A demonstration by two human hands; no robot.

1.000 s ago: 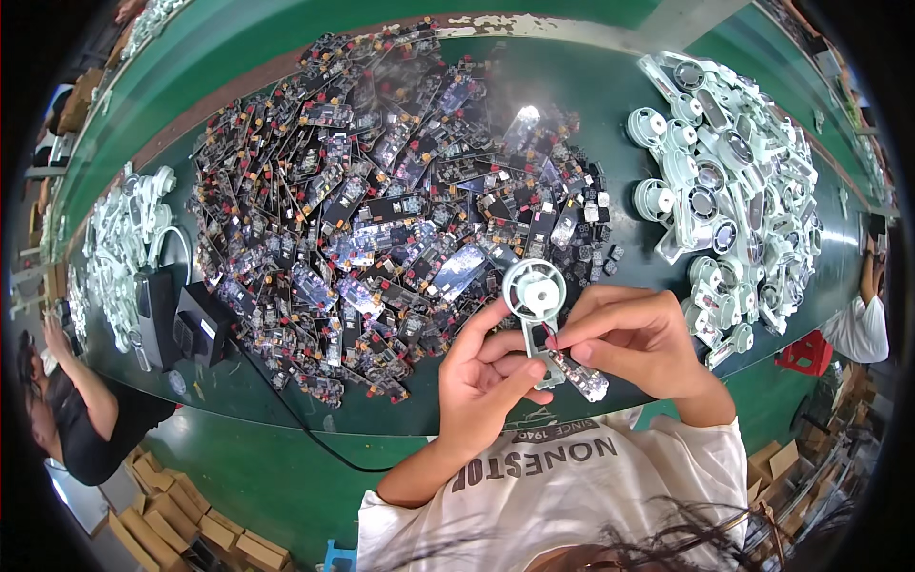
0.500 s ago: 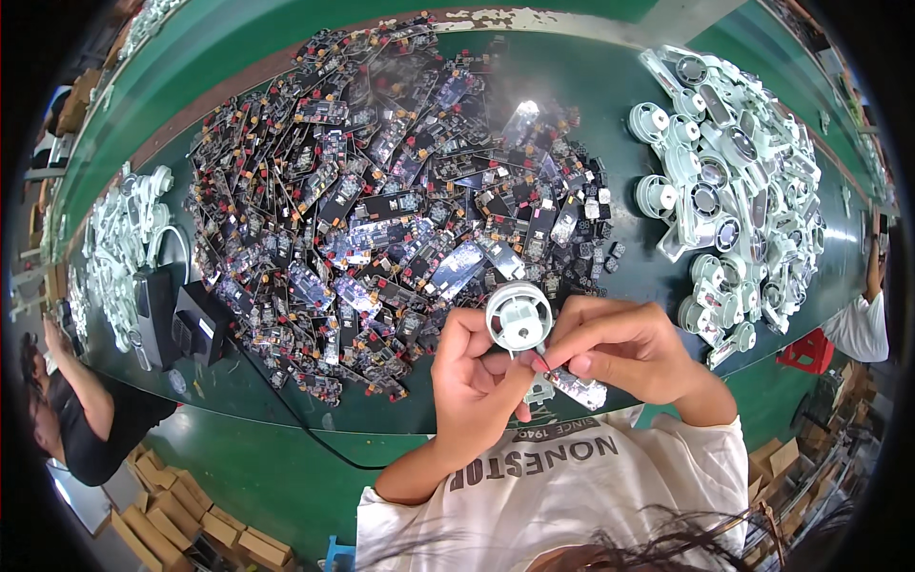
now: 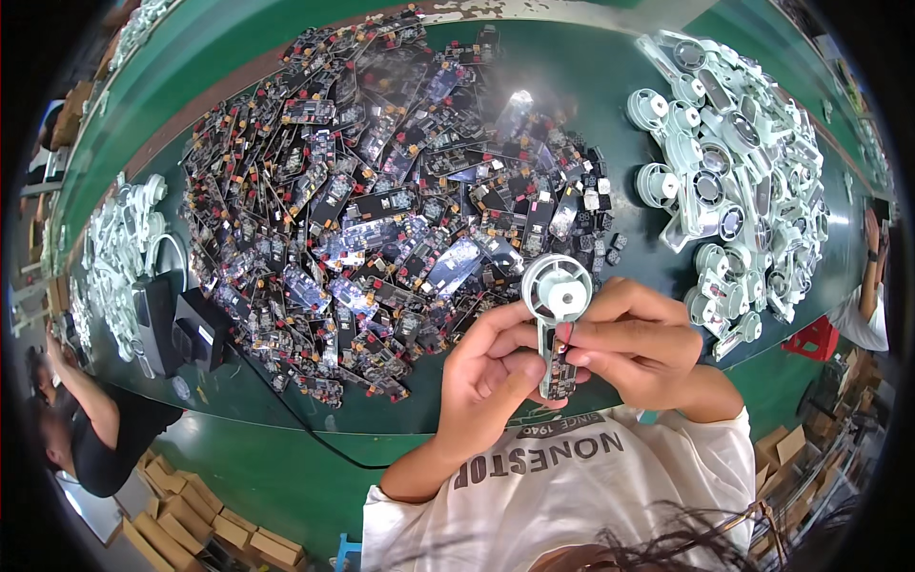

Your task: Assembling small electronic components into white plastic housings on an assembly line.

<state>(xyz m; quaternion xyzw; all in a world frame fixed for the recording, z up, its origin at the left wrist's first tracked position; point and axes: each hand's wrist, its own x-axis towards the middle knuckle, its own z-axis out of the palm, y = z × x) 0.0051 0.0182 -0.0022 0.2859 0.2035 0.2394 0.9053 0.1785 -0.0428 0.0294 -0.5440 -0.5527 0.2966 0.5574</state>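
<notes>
A pale green fan housing [image 3: 556, 291], with a round ring head and a narrow handle, stands in front of my chest. My left hand [image 3: 488, 367] is closed around its handle from the left. Along the handle lies a small dark circuit board [image 3: 560, 377], its component side up. My right hand [image 3: 640, 343] pinches the board's upper end, just below the round head. A thin red wire [image 3: 569, 331] shows beside those fingertips; where its ends go is hidden by the fingers.
A wide heap of circuit boards [image 3: 381, 224] covers the table's middle. Pale green fan housings [image 3: 729, 181] pile up at right, more pale parts [image 3: 124, 257] at left. Two black boxes [image 3: 198, 326] and a cable [image 3: 305, 434] sit left. Co-workers [image 3: 105, 419] are at both sides.
The fan housing has shifted right and its handle has come into fuller view. The circuit board has turned from its pale side to its dark component side and now lies along the handle.
</notes>
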